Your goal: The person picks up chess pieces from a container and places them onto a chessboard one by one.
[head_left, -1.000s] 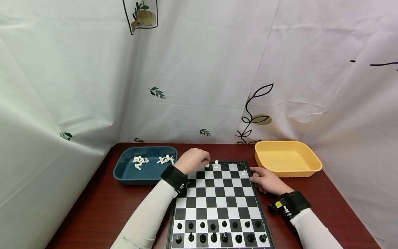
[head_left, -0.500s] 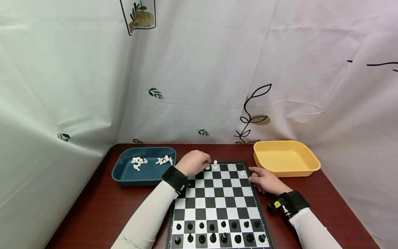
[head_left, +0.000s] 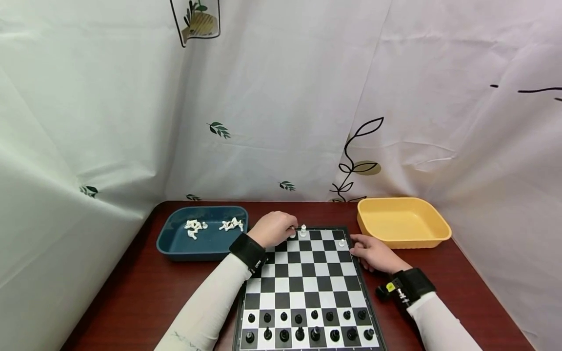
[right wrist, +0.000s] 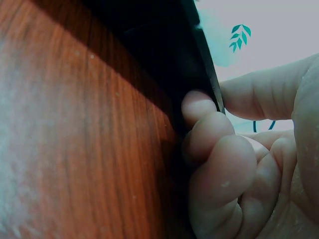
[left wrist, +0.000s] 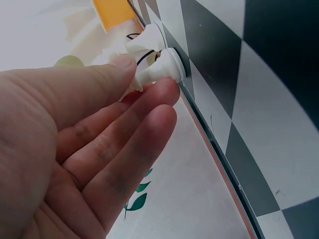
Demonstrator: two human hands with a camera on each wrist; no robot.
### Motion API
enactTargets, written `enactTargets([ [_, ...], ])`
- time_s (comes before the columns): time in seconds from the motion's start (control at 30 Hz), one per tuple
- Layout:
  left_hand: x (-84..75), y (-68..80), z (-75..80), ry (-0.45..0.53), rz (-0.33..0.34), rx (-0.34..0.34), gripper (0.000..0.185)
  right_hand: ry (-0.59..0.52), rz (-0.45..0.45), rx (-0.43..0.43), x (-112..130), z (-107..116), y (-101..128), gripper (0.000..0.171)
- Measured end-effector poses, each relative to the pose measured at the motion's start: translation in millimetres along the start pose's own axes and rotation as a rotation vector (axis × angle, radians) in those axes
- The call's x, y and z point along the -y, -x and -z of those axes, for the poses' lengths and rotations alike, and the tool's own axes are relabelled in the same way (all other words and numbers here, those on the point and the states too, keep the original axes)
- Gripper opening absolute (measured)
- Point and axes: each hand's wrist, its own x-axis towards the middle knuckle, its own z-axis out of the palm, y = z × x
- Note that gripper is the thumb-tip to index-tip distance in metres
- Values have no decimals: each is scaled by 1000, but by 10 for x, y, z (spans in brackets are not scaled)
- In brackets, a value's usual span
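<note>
- Black pieces fill two rows low in the head view, an upper row [head_left: 298, 318] and a lower row [head_left: 300, 334] of eight each; that side looks complete.
- White is, I judge, barely begun: a tall white piece [head_left: 303, 230] stands on the top row of the chessboard [head_left: 309, 269], and a short white piece [head_left: 341, 243] on the row below, at upper right.
- A third, the pinched white piece [left wrist: 162, 69], is at the top row just left of the tall one, base against the board or nearly so; I cannot tell whether it bears its weight there.
- The left hand [head_left: 272, 228] pinches it between thumb and a finger, the others loosely bent.
- The right hand [head_left: 377, 254] grips the board's right edge, thumb on one side, curled fingers on the other.
- Most white pieces seem left to place: two loose clumps, a left clump [head_left: 193, 224] and a right clump [head_left: 231, 224], lie in the blue tray [head_left: 197, 257] at left.
- At upper right of the tabletop sits a yellow tray [head_left: 404, 243].
- No brand or writing is readable; marks on the black wrist straps [head_left: 414, 283] are too small.
</note>
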Motion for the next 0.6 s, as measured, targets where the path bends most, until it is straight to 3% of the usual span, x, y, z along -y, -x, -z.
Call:
enactTargets([
  [0.4,13,43,89,-16,6,-5,19,-23,7,9,11,0,5,64],
  [0.6,63,99,190,-13,43,-28,20,-51,9,4,5,-13,9,64],
])
